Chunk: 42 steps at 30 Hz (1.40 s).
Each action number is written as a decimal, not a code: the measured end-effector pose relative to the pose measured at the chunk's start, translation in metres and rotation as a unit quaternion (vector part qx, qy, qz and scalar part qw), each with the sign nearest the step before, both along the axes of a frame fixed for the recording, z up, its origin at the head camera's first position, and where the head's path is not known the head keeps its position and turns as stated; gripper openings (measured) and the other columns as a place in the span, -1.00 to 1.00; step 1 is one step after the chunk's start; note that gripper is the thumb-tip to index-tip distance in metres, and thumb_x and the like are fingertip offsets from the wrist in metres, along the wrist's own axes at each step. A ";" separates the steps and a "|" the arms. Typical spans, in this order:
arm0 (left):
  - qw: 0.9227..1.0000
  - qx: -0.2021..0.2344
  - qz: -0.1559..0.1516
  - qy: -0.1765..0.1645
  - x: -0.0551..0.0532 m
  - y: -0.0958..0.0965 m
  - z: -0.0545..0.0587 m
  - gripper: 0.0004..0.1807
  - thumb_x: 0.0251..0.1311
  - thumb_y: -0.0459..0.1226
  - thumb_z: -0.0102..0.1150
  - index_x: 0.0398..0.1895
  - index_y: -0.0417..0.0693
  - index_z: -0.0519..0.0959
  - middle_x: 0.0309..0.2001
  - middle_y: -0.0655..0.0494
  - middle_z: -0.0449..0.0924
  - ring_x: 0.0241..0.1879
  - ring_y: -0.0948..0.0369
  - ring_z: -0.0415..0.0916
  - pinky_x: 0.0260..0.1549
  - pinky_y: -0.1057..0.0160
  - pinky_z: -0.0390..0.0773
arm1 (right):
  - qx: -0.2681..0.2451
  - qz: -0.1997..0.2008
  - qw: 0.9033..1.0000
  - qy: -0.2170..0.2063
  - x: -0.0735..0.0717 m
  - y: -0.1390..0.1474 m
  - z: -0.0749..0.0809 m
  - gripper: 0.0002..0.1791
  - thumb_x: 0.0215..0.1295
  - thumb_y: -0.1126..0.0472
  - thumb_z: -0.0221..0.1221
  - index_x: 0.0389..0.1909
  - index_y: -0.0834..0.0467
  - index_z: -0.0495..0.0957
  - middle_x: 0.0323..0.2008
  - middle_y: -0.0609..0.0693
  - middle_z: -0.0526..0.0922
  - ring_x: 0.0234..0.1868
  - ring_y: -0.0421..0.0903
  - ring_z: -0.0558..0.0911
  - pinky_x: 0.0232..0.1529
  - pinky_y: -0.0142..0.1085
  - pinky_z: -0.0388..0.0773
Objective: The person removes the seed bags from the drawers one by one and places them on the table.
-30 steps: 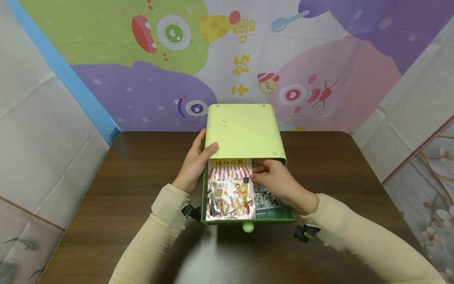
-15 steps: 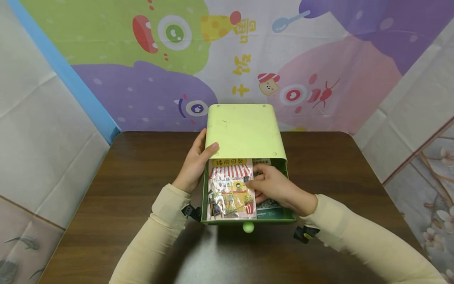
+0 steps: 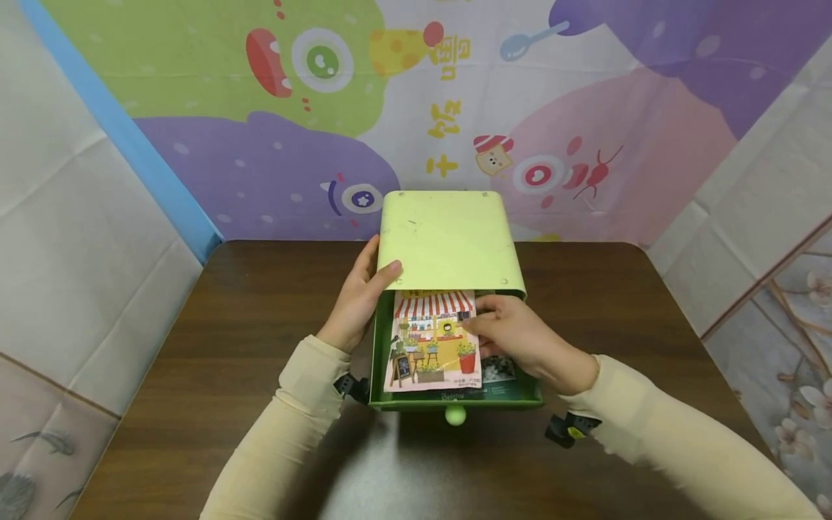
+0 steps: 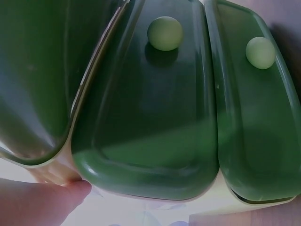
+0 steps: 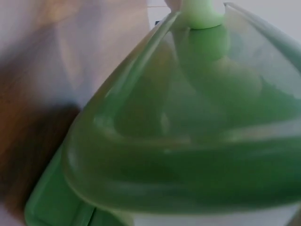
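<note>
Two cream long-sleeved arms enter from the near edge: a left sleeve (image 3: 292, 415) and a right sleeve (image 3: 676, 440), each with a black wrist device strapped on. A round light-green knob (image 3: 456, 415) projects from the front of a dark-green drawer with raised walls (image 3: 503, 405), which stands pulled out.

A flat, glossy packet printed with a striped-awning shop scene (image 3: 432, 343) is inside the drawer opening, its far end under the cabinet's front edge. The right hand (image 3: 520, 336) pinches its right edge, thumb on the printed face. Beneath and beside it, a dark-teal packet with a grey photo panel (image 3: 500, 370) is partly visible.

The left hand (image 3: 351, 303) braces the pale yellow-green cabinet with rounded edges (image 3: 448, 238): thumb on the top, fingers extended along the left side. The left wrist view shows two further green drawers, closed, including a middle one (image 4: 150, 122).

The cabinet stands on a dark-brown wood-grain table (image 3: 260, 325). Behind it hangs a cartoon-monster backdrop (image 3: 260, 173).
</note>
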<state>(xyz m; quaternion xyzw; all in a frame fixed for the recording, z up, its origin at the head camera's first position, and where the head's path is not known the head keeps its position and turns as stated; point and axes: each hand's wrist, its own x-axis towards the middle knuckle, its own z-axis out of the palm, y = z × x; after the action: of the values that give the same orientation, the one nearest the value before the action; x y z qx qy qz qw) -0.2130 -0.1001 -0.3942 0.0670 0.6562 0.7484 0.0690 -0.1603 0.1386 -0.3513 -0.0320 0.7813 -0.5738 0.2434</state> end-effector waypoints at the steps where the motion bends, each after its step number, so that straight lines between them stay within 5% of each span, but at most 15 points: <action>1: 1.000 -0.001 0.000 -0.001 0.000 0.000 0.000 -0.09 0.37 -0.06 0.11 0.60 0.15 -0.21 0.57 0.12 -0.10 0.51 0.20 -0.04 0.46 0.07 0.08 | -0.001 -0.001 1.000 -0.003 0.001 0.001 0.001 -0.43 0.42 0.32 0.04 0.36 0.47 0.17 -0.65 -0.17 0.43 -0.54 -0.23 0.40 -0.44 -0.37 0.55; 6: 1.000 -0.007 0.000 -0.001 0.000 0.000 0.000 -0.11 0.37 -0.06 0.11 0.60 0.20 -0.20 0.58 0.14 -0.14 0.53 0.21 -0.09 0.47 0.07 0.06 | 0.005 0.005 1.000 -0.003 0.006 0.007 0.004 -0.55 0.41 0.31 0.06 0.23 0.46 0.33 -0.66 -0.16 0.40 -0.57 -0.24 0.38 -0.49 -0.40 0.50; 10: 1.000 -0.008 0.002 -0.003 0.000 0.000 0.000 -0.11 0.37 -0.06 0.11 0.60 0.21 -0.20 0.58 0.14 -0.15 0.53 0.21 -0.09 0.46 0.06 0.09 | -0.008 -0.004 1.000 -0.001 0.011 0.012 0.009 -0.65 0.41 0.30 0.06 0.09 0.46 0.43 -0.48 -0.06 0.63 -0.53 -0.23 0.54 -0.45 -0.37 0.59; 16: 1.000 0.001 0.004 -0.004 0.000 0.000 0.000 -0.11 0.37 -0.08 0.11 0.60 0.19 -0.19 0.58 0.14 -0.14 0.52 0.21 -0.06 0.45 0.07 0.12 | -0.046 -0.014 0.998 -0.028 0.015 0.020 0.014 -0.58 0.42 0.29 0.06 0.18 0.49 0.37 -0.25 0.10 0.73 -0.34 -0.16 0.73 -0.26 -0.24 0.70; 29: 1.000 0.025 0.004 -0.009 0.000 0.001 -0.002 -0.12 0.37 -0.11 0.10 0.60 0.19 -0.18 0.57 0.14 -0.07 0.47 0.20 0.05 0.38 0.06 0.23 | -0.084 0.021 0.994 -0.070 0.029 0.042 0.014 -0.47 0.38 0.29 0.11 0.25 0.54 0.28 -0.22 0.09 0.74 -0.27 -0.11 0.75 -0.23 -0.21 0.70; 37: 0.999 0.031 0.013 -0.020 0.001 0.003 -0.001 -0.13 0.36 -0.11 0.11 0.59 0.25 -0.15 0.55 0.16 -0.01 0.38 0.18 0.21 0.25 0.13 0.39 | -0.073 0.068 0.994 -0.044 0.039 0.067 0.030 -0.38 0.37 0.25 0.16 0.30 0.53 0.24 -0.21 0.04 0.76 -0.27 -0.08 0.76 -0.28 -0.18 0.70; 42: 0.999 0.031 0.011 -0.019 0.001 0.003 -0.002 -0.13 0.37 -0.09 0.10 0.59 0.26 -0.16 0.55 0.16 -0.01 0.39 0.17 0.22 0.26 0.11 0.38 | -0.125 0.070 0.990 -0.012 0.036 0.093 0.037 -0.65 0.43 0.32 0.06 0.19 0.28 0.46 -0.21 0.04 0.77 -0.28 -0.06 0.77 -0.33 -0.17 0.70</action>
<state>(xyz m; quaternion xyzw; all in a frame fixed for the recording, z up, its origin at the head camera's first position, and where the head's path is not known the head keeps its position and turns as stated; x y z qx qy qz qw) -0.2119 -0.0971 -0.3957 0.0479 0.6322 0.7700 0.0712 -0.1241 0.2320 -0.3143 -0.1100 0.6964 -0.6489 0.2861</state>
